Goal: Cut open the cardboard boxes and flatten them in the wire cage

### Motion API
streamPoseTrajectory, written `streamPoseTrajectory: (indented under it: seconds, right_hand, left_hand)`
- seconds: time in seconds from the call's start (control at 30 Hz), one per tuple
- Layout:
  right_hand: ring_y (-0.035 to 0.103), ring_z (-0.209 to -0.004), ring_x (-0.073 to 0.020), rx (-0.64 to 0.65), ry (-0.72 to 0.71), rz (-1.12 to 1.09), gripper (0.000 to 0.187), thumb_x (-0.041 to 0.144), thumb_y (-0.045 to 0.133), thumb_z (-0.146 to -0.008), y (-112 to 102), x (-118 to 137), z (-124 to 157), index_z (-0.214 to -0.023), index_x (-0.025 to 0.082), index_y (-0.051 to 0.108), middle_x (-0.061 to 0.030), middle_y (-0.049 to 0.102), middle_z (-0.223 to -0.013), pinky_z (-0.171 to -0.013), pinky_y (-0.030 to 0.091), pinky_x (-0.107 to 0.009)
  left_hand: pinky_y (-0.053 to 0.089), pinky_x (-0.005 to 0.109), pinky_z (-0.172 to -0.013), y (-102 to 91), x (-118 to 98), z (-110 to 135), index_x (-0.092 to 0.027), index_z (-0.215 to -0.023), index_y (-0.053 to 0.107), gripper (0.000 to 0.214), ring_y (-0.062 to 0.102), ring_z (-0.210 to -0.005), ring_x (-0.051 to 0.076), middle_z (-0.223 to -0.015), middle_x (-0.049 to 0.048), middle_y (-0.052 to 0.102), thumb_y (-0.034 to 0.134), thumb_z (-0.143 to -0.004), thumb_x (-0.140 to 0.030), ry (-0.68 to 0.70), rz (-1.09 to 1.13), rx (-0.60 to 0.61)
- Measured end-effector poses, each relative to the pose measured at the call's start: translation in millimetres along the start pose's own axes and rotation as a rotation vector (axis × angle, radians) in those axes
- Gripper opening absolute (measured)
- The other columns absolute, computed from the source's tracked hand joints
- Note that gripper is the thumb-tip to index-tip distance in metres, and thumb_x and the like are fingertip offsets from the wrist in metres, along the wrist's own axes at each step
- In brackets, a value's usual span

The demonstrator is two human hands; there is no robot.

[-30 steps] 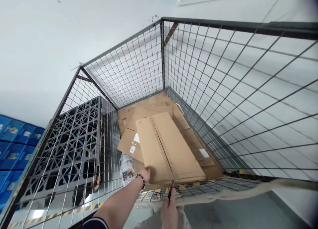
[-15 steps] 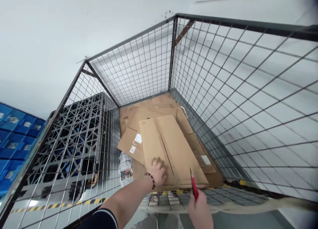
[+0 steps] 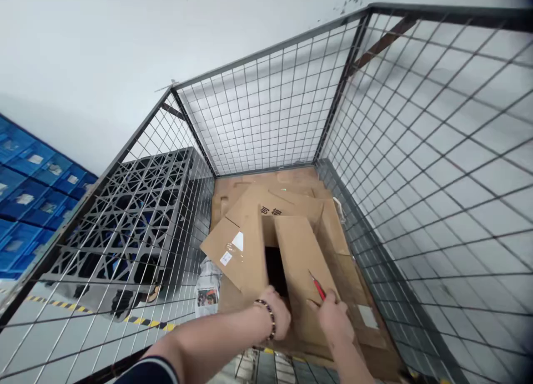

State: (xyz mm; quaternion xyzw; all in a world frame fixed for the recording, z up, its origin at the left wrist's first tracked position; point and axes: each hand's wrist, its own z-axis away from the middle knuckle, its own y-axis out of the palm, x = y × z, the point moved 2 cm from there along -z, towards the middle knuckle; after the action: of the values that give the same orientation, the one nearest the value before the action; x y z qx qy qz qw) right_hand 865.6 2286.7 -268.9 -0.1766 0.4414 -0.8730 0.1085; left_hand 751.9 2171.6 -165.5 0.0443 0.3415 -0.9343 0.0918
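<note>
A brown cardboard box (image 3: 291,256) lies on top of flattened cardboard sheets (image 3: 266,192) inside a wire mesh cage (image 3: 400,167). The box's two top flaps are spread apart, with a dark gap between them. My left hand (image 3: 278,317), with a bead bracelet at the wrist, curls over the near edge of the left flap. My right hand (image 3: 331,314) rests on the right flap and grips a red utility knife (image 3: 318,287), blade end pointing away from me.
A crumpled printed wrapper (image 3: 207,287) lies at the cage's near left. A black lattice pallet (image 3: 125,217) leans outside the left mesh wall. Stacked blue plastic crates (image 3: 29,178) stand farther left. Yellow-black floor tape (image 3: 141,320) runs under the cage.
The box flaps, shut a second ago, now stand parted along the centre seam. Both hands have moved forward onto the box, and my head has leaned in closer over the cage.
</note>
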Motion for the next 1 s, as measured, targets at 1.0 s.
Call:
streamPoseTrajectory:
  seconds: [1.0]
  right_hand:
    - [0.058, -0.112, -0.0265, 0.272, -0.422, -0.410, 0.067, 0.039, 0.044, -0.059, -125.8, 3.6, 68.4, -0.120, 0.014, 0.055, -0.0096, 0.066, -0.111, -0.090, 0.049, -0.029]
  left_hand:
    - [0.026, 0.071, -0.094, 49.7, 55.3, 111.0, -0.003, -0.111, 0.066, 0.050, 0.050, -0.108, 0.047, -0.109, 0.0285, 0.061, 0.068, -0.063, -0.014, -0.725, 0.398, -0.113]
